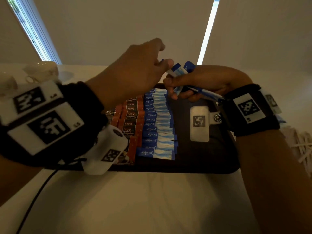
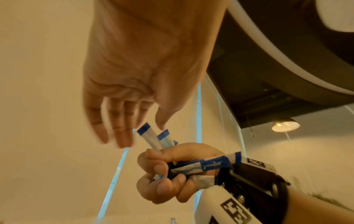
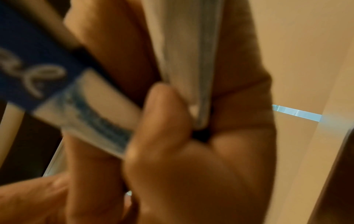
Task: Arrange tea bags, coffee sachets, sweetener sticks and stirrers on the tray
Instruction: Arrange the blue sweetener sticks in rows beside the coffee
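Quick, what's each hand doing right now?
Left hand: open, fingers reaching for the sweetener sticks, gripping none.
Right hand: closed, holding the bunch of sweetener sticks.

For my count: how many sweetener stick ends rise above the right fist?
3: a tall end, a second end beside it, a third end barely showing behind. Others may hide in the right hand.

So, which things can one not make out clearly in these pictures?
- Dark rectangular tray, head view: its left part is hidden by the left wrist device; tea bags cannot be confirmed.
- Blue-and-white paper sweetener sticks in the right hand: the fist hides their count.
- Left hand: whether it pinches a stick is unclear.
- Thin white stirrers: cut off by the right edge.
- Right wrist view: blurred.
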A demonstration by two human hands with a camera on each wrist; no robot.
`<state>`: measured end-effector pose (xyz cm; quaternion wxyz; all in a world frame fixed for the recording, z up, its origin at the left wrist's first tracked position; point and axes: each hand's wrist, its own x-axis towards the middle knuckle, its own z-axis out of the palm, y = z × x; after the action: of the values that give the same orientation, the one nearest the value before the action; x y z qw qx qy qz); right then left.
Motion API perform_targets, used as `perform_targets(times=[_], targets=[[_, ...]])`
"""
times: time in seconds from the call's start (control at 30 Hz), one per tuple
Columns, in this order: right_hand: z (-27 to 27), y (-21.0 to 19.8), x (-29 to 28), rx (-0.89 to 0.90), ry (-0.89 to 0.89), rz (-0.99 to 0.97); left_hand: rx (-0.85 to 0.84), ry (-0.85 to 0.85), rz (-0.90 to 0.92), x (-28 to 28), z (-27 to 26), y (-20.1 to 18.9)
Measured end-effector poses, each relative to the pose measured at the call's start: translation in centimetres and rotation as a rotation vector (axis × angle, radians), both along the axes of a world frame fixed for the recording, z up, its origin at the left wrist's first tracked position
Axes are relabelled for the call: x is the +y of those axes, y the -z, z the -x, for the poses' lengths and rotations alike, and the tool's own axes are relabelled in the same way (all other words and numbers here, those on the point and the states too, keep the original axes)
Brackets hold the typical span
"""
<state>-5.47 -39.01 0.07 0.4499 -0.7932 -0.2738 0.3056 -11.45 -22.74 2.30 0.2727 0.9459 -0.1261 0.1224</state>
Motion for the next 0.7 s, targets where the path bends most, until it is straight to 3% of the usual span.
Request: perform_targets(times=[0.1, 0.2, 0.27, 0.37, 0.43, 0.6, 0.7], targets=[[0.3, 0.0, 0.3, -0.009, -0.035, 0.037, -0.077, 0.064, 0.086, 0.0, -0.4, 0.5], [0.4, -0.2, -0.2, -0.017, -0.042, 0.048, -0.023, 0.093, 0.173, 0.4, -0.5, 1.1], [0.4, -0.2, -0.4, -0.024, -0.047, 0.074, 0.144, 0.114, 0.3, 0.5, -0.6, 1.6], [0.3, -0.1, -0.3, -0.061, -0.071, 0.138, 0.498, 0.064, 0.653, 0.4, -0.5, 1.9], [0.3, 0.1, -0.1, -0.06, -0.069, 0.179, 0.588, 0.037, 0.735, 0.4, -0.5, 2.0], [0.0, 0.0, -0.7, -0.039, -0.064, 0.197, 0.492, 0.076, 0.751, 0.6, -0.5, 2.7], [-0.1, -0.2, -1.8, -0.081, -0.083, 0.199, 0.385, 0.06, 0.602, 1.0, -0.2, 3.4]])
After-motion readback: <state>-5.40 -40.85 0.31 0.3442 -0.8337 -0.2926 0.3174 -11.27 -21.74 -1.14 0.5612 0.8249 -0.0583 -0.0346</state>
